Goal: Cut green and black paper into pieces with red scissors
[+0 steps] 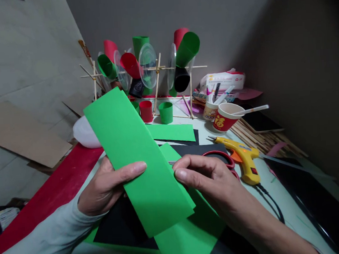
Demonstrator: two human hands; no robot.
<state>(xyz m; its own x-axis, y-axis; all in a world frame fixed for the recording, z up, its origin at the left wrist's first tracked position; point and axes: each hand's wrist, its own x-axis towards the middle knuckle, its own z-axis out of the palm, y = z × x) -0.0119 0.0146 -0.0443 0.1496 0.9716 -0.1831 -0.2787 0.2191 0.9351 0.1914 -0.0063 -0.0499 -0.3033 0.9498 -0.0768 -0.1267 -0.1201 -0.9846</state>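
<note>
My left hand [112,182] grips a long green paper strip [136,157], thumb flat on its face and fingers hidden behind. A second green layer shows along its right and lower edge. My right hand [208,178] pinches that right edge between thumb and forefinger. Red-handled scissors [220,153] lie just behind the right hand, partly hidden by it. Beneath both hands are green sheets [184,239] and black sheets [121,224]. Farther back, another green strip [172,132] rests on black paper.
A yellow glue gun [250,159] with a cord lies at right, near wooden sticks [255,139]. Paper cups [229,116] hold pens. Behind stands a stick frame [157,85] with clear discs and red, green and black paper tubes. A dark flat panel [310,198] is at right.
</note>
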